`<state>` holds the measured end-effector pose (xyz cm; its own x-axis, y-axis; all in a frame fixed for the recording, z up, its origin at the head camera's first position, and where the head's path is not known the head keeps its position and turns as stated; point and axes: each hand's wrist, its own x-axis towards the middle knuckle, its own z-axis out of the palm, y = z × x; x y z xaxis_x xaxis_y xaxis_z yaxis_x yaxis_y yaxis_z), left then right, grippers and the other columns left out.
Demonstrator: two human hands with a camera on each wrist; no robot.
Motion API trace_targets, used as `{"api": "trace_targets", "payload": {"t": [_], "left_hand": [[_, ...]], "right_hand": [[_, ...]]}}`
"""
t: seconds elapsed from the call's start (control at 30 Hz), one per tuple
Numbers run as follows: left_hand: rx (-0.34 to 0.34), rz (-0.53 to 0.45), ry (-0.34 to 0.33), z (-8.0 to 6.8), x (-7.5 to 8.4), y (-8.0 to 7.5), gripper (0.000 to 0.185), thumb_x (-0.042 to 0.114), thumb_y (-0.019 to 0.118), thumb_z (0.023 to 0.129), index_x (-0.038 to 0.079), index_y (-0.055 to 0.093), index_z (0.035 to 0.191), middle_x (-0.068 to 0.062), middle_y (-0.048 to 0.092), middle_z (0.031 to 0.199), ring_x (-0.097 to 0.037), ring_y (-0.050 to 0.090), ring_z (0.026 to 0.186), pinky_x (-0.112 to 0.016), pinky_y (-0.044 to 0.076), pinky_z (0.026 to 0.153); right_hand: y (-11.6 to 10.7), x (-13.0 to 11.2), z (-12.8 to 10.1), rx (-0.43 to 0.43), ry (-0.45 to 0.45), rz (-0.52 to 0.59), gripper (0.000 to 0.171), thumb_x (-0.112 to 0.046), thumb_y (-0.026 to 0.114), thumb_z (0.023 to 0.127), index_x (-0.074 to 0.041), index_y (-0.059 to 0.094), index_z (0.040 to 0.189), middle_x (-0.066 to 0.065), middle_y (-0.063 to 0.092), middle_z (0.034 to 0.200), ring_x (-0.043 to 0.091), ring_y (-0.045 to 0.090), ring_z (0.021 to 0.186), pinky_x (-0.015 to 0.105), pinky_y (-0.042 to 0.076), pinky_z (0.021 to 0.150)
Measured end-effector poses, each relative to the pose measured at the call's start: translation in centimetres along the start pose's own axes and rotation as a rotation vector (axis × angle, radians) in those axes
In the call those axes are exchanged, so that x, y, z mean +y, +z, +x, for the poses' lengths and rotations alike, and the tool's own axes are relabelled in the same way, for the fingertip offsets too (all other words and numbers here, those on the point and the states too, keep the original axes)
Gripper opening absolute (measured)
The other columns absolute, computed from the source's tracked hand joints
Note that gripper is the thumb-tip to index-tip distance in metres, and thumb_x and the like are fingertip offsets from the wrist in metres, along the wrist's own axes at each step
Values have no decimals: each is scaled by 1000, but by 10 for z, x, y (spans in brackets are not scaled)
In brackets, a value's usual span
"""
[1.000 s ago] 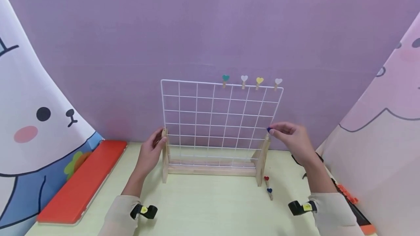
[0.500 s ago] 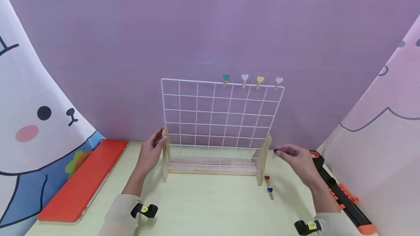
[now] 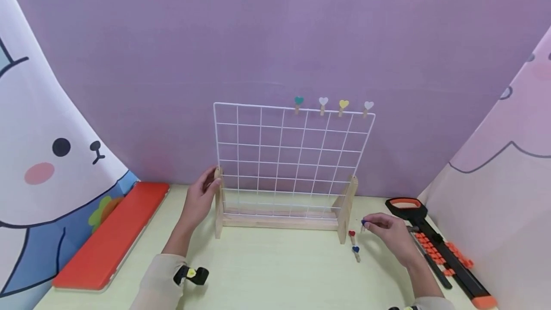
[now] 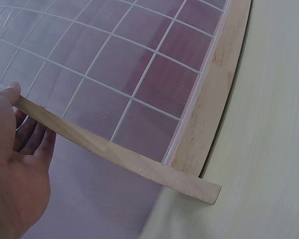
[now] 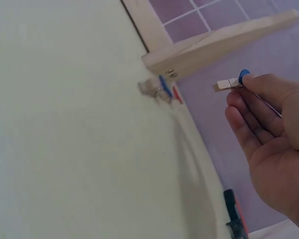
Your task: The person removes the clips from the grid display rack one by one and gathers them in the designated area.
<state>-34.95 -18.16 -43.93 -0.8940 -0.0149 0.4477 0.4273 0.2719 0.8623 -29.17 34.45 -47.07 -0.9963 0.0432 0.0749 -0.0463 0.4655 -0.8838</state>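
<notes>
A white wire grid (image 3: pixel 258 105) stands upright in a wooden stand (image 3: pixel 280 223). My left hand (image 3: pixel 200 202) holds the top of the stand's left side piece (image 4: pixel 109 149), thumb on one face and fingers behind. With thumb and fingers, my right hand (image 3: pixel 391 236) pinches a small wooden clothespin (image 5: pixel 228 84) topped with a blue heart, right of the stand. Below it on the table lie a clothespin with a red heart (image 3: pixel 352 234) and another with a dark blue heart (image 3: pixel 356 251). Several heart clothespins, among them a green one (image 3: pixel 298 101) and a yellow one (image 3: pixel 343 104), sit along the grid's top wire.
A long flat red case (image 3: pixel 112 238) lies at the left. Along the right side is a long black tool with an orange-lined loop handle (image 3: pixel 406 208), beside orange pieces (image 3: pixel 430 248). A purple cloth (image 3: pixel 275 37) hangs behind the stand.
My right hand, pinching the blue-heart clothespin, has come down from beside the top of the stand's right side piece toward the table. My left hand stays on the stand.
</notes>
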Motion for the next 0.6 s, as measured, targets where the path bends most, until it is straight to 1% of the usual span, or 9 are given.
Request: {"api": "trace_targets", "payload": {"t": [0.07, 0.13, 0.23, 0.37, 0.47, 0.6], "left_hand": [[-2, 1, -1, 0, 1, 0, 55, 28, 55, 108, 3, 43, 156, -22, 55, 151, -25, 54, 135, -1, 42, 101], [-5, 2, -2, 0, 1, 0, 54, 27, 55, 108, 3, 43, 156, -22, 55, 151, -30, 53, 137, 0, 42, 101], [-4, 5, -7, 0, 0, -1, 55, 28, 55, 108, 4, 43, 156, -22, 55, 151, -32, 52, 138, 0, 41, 101], [-2, 12, -11, 0, -1, -1, 55, 29, 55, 108, 5, 43, 156, -22, 55, 151, -32, 53, 137, 1, 41, 100], [-1, 17, -12, 1, -1, -1, 55, 29, 55, 108, 5, 43, 156, -21, 55, 150, -25, 55, 135, 0, 42, 100], [0, 17, -13, 1, -1, -1, 54, 29, 56, 108, 6, 44, 156, -20, 56, 150, -3, 56, 125, 0, 43, 100]], "right_hand": [[2, 5, 0, 1, 3, 0, 35, -21, 76, 96, 0, 71, 123, 7, 77, 110, 10, 72, 96, 23, 61, 85], [3, 9, 1, 5, 3, -1, 34, -18, 76, 95, 2, 71, 122, 10, 78, 110, 6, 71, 92, 22, 60, 83], [5, 13, 1, -1, 1, -14, 33, -15, 76, 94, 3, 72, 121, 14, 77, 112, 3, 70, 90, 20, 58, 81], [5, 18, 2, -21, 23, -31, 31, -12, 74, 95, 3, 71, 122, 16, 77, 114, 4, 70, 91, 18, 56, 80], [6, 22, 3, -34, 41, -40, 28, -9, 73, 95, 2, 72, 121, 15, 77, 113, 6, 70, 92, 18, 56, 81], [8, 28, 5, -38, 40, -57, 25, -5, 73, 94, 2, 73, 118, 14, 77, 111, 5, 70, 93, 17, 56, 82]]}}
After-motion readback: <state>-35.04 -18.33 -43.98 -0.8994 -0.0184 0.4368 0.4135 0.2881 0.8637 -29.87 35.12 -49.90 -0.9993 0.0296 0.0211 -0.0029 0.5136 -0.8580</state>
